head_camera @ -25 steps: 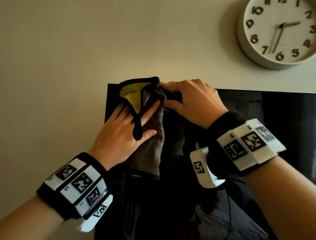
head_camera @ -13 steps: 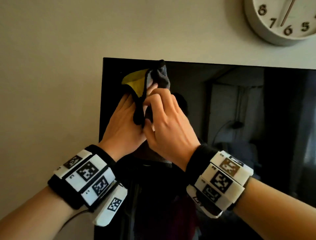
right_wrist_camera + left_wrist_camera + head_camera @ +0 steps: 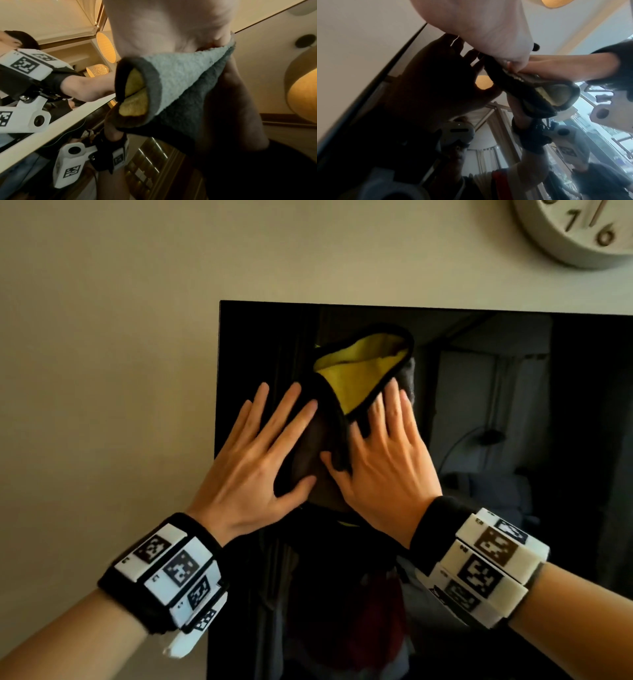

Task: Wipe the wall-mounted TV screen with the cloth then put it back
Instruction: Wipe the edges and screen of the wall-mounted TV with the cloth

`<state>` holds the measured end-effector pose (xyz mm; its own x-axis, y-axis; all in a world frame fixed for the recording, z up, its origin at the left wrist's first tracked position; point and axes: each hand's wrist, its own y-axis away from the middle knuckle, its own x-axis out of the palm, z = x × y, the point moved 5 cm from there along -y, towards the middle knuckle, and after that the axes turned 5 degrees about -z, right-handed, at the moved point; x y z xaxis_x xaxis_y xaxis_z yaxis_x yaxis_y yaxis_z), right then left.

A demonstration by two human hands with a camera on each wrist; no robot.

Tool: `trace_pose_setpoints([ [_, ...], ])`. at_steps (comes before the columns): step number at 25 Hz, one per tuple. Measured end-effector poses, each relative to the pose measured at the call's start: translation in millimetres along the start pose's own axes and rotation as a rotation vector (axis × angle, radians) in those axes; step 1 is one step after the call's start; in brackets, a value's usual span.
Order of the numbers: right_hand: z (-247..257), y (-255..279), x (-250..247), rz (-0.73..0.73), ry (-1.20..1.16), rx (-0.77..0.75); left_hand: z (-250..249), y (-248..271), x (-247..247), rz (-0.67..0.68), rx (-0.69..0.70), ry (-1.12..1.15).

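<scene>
The black wall-mounted TV screen (image 3: 513, 412) fills the right and lower part of the head view. A grey cloth (image 3: 363, 371) with a yellow inner face and black edging lies folded against the screen near its upper left corner. My right hand (image 3: 387, 453) presses flat on the cloth with straight fingers. My left hand (image 3: 263, 450) lies flat on the glass just left of it, fingers spread, thumb at the cloth's edge. The right wrist view shows the cloth (image 3: 180, 75) pinned under my palm. In the left wrist view the cloth (image 3: 530, 92) bunches beside my left thumb.
A round white wall clock (image 3: 582, 231) hangs above the TV at the upper right. Beige wall (image 3: 102, 337) runs left of the screen's edge. The glass mirrors the room and my hands.
Both hands have gone from gripping the bunched cloth at the screen's top edge to lying flat. The cloth now sits lower and further right, under my right palm.
</scene>
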<state>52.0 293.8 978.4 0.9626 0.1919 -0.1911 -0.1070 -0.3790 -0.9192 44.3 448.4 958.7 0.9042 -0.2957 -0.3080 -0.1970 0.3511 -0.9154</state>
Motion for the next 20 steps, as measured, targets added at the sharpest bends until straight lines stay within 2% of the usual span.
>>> trace_pose_setpoints([
  [3, -12, 11, -5, -0.039, -0.05, 0.066, -2, 1, 0, 0.074, 0.011, -0.075],
  [6, -12, 25, -3, -0.002, 0.016, -0.06, -4, 0, -2, 0.081, 0.021, -0.138],
  [7, -19, 25, -4, 0.014, 0.04, -0.056, -5, 1, -3, 0.077, 0.026, -0.154],
  [10, -36, 17, -8, 0.081, 0.121, 0.081, -11, 5, -3, 0.075, 0.029, -0.187],
  [14, -18, 39, 4, 0.138, 0.147, -0.111, -19, 6, 1, 0.076, 0.018, -0.21],
  [17, -33, 35, 0, 0.098, 0.147, 0.046, -22, 7, 2, 0.09, 0.015, -0.237],
  [18, -31, 37, 0, 0.109, 0.137, 0.056, -23, 7, 2, 0.099, 0.012, -0.241],
  [20, -20, 49, 5, 0.13, 0.107, -0.048, -25, 8, 2, 0.107, 0.009, -0.234],
])
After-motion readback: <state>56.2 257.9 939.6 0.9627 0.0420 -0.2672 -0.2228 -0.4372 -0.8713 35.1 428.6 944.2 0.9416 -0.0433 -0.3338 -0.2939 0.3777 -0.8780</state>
